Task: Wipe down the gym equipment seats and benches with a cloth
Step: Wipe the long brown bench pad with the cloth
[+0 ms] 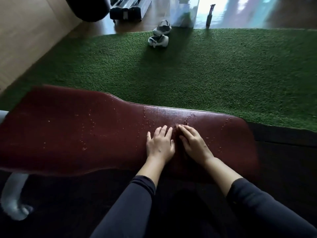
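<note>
Head view shows both hands flat on the dark red bench (89, 131), side by side near its right end. Left hand (160, 143) and right hand (194, 143) lie with fingers straight, holding nothing; no cloth is visible. Droplets dot the bench, whose long unwiped stretch runs away leftward, so the left hand sits nearer it.

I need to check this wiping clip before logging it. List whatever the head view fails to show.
- Cloth: a dark shape between the left hand and right hand may be it; it blends into the dark red bench pad.
- Bench frame: only one blurred pale leg shows; the pad hides the rest.
- Clear bin: cut off by the top edge, contents blurred.
- Dark upright object on the floor: too blurred to identify.
</note>
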{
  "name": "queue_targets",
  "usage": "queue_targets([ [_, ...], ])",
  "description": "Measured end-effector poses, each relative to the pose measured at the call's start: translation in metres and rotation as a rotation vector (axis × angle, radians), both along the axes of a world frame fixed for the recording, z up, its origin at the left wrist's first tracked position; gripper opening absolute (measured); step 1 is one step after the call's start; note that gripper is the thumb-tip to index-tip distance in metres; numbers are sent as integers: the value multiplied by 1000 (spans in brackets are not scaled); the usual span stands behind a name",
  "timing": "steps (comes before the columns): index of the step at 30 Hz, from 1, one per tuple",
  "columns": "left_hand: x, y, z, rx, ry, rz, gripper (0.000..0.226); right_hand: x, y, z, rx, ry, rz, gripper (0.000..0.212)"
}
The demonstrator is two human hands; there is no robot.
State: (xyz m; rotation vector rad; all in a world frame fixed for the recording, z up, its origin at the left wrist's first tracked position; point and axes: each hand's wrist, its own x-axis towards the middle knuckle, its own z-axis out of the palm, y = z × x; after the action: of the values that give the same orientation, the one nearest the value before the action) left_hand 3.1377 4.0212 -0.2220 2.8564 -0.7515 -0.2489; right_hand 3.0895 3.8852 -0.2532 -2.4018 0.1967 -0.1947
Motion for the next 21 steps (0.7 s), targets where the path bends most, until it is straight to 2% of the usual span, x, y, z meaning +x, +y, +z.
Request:
queue_targets([
  [3,11,-5,-33,-159,-230,11,56,15,-4,-24,-140,-127,12,51],
  [5,16,-7,-46,-161,-292,14,61,21,-7,-33,-196,-187,4,54],
  [9,21,-8,-51,-63,-257,18,55,21,-8,-34,-206,-227,-19,51],
  [15,19,-7,-48,-17,-207,16,55,13,-4,-21,-71,-177,-19,47],
  [18,20,-8,-47,-45,-193,15,55,-2,-7,-9,-171,-133,-113,57],
  [21,18,-7,-49,-68,-201,22,53,-13,-5,-1,-206,-118,-222,49],
])
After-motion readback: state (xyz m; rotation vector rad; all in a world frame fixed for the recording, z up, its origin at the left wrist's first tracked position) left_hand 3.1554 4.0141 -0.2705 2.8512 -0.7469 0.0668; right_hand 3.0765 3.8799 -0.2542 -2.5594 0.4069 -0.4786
